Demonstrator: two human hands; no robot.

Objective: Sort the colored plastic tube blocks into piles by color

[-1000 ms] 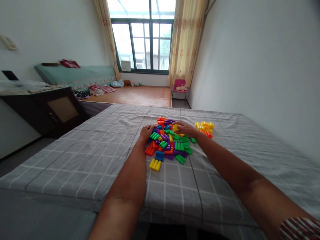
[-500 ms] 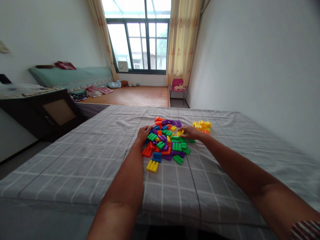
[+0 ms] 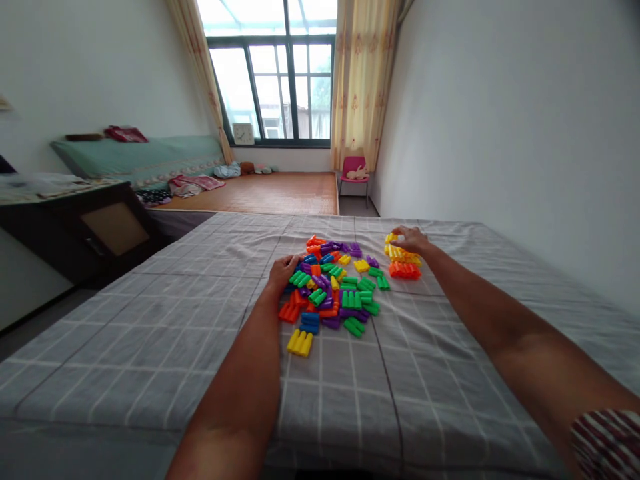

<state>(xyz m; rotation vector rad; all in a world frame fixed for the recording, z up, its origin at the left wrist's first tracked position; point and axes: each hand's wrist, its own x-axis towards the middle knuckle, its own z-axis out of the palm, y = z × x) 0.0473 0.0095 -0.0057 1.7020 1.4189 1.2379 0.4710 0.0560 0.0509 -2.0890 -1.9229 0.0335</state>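
Beginning at left, we see the left hand [image 3: 284,269] on the edge of the mixed blocks [image 3: 352,300], and we cannot tell whether its fingers grip one. The near yellow block [image 3: 300,343] has its tubes running away from us, whereas farther right the pinched yellow piece [image 3: 391,237] is too small for us to read its long axis. The right hand [image 3: 411,239] clamps it between fingertips at the yellow group [image 3: 404,257]; we judge this step as placing, calling next for gentle loosening.

soft daylight from a glaring window [image 3: 270,83]
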